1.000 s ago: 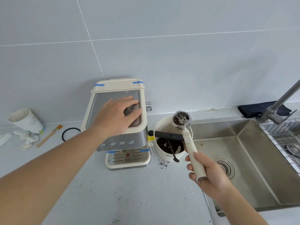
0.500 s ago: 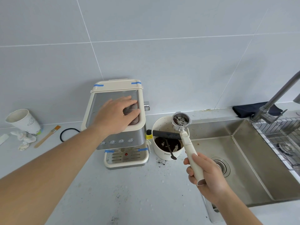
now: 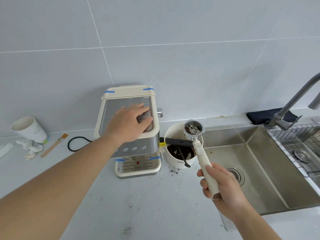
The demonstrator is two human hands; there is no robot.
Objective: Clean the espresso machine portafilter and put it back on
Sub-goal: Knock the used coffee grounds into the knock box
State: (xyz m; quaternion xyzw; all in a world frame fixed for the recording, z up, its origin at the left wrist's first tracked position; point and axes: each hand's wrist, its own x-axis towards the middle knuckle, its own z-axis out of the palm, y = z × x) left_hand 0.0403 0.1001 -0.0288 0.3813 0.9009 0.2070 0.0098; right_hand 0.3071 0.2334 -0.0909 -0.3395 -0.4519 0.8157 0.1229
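My right hand point(image 3: 223, 187) grips the cream handle of the portafilter point(image 3: 201, 153). Its metal basket point(image 3: 193, 129) faces up with coffee residue inside, and it hovers over the back rim of a white knock box point(image 3: 178, 161) holding dark grounds, a black bar and a small black spoon. The cream and steel espresso machine point(image 3: 136, 148) stands to the left of the knock box against the wall. My left hand point(image 3: 129, 123) lies flat on its top with the fingers spread.
A steel sink point(image 3: 251, 170) with a drain lies to the right, with a faucet point(image 3: 290, 104), a wire rack point(image 3: 294, 141) and a dark cloth point(image 3: 259, 116) behind. At left are a paper cup point(image 3: 28, 129), crumpled tissue point(image 3: 32, 149), a brush point(image 3: 54, 145) and a black ring point(image 3: 76, 143). Coffee grounds speckle the counter.
The view has drifted slightly. My right hand with the portafilter stays over the knock box and has barely shifted. My left hand remains on the machine's top.
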